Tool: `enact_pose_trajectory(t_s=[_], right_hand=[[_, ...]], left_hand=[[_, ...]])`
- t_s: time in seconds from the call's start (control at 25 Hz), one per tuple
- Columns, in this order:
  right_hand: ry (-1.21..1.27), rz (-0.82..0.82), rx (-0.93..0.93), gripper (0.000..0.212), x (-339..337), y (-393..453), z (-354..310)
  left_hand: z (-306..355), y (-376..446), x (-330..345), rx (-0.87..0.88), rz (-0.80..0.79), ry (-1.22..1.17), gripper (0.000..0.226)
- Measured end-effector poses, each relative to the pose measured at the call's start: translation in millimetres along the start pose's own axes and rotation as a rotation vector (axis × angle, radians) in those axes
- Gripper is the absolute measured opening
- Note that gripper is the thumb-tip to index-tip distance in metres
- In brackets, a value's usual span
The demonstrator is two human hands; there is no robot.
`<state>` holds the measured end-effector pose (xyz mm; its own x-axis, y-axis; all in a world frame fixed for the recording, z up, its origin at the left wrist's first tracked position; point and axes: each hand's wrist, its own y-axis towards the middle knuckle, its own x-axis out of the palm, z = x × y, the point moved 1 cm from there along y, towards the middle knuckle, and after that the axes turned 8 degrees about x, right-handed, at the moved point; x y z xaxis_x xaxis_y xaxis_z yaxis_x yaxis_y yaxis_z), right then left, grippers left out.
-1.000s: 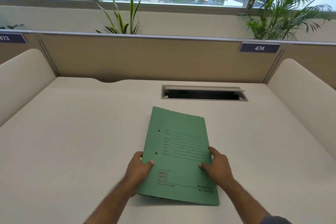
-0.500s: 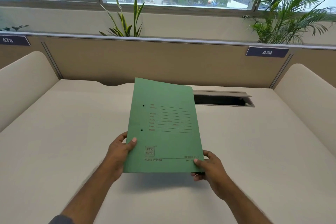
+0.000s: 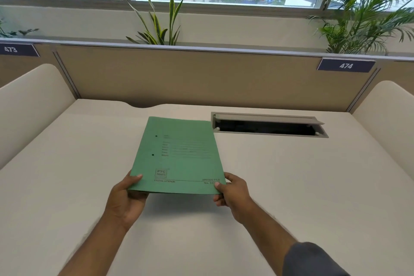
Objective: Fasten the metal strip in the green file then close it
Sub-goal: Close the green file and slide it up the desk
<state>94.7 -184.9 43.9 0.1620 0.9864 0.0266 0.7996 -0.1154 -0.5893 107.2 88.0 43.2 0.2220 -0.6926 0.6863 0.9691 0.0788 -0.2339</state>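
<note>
The green file [image 3: 179, 154] is closed, printed cover up, with two punched holes near its left edge. It is held a little above the white desk [image 3: 291, 186], tilted so its near edge is raised. My left hand [image 3: 126, 199] grips the near left corner, thumb on top. My right hand [image 3: 233, 192] pinches the near right corner. The metal strip is hidden inside the file.
An open cable hatch [image 3: 268, 125] is sunk into the desk behind and right of the file. Beige partitions [image 3: 201, 78] wall the back, with rounded side panels left and right. Plants stand behind the partition under the windows.
The file lay flat on the desk under both hands a second ago. It was lifted and stood nearly upright, and now it has tipped back down flatter, both hands at its near corners.
</note>
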Motion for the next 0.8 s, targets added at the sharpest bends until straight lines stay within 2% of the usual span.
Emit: enact_pose_trajectory(t_s=[0.12, 0.36, 0.56, 0.8], right_hand=[[-0.022, 0.033, 0.057, 0.030, 19.0, 16.6, -1.8], [-0.063, 0.114, 0.045, 0.043, 36.7, 44.9, -11.0], [-0.234, 0.114, 0.022, 0.044, 41.4, 58.0, -9.3], [-0.311, 0.071, -0.048, 0.039, 47.0, 69.9, -19.6]], left_hand=[[-1.1, 11.7, -14.5, 0.066, 0.030, 0.033, 0.059], [-0.6, 57.2, -21.0, 0.097, 0.278, 0.388, 0.056], [6.5, 87.0, -28.0, 0.104, 0.244, 0.863, 0.055], [6.5, 118.9, -26.6, 0.153, 0.226, 1.142, 0.047]])
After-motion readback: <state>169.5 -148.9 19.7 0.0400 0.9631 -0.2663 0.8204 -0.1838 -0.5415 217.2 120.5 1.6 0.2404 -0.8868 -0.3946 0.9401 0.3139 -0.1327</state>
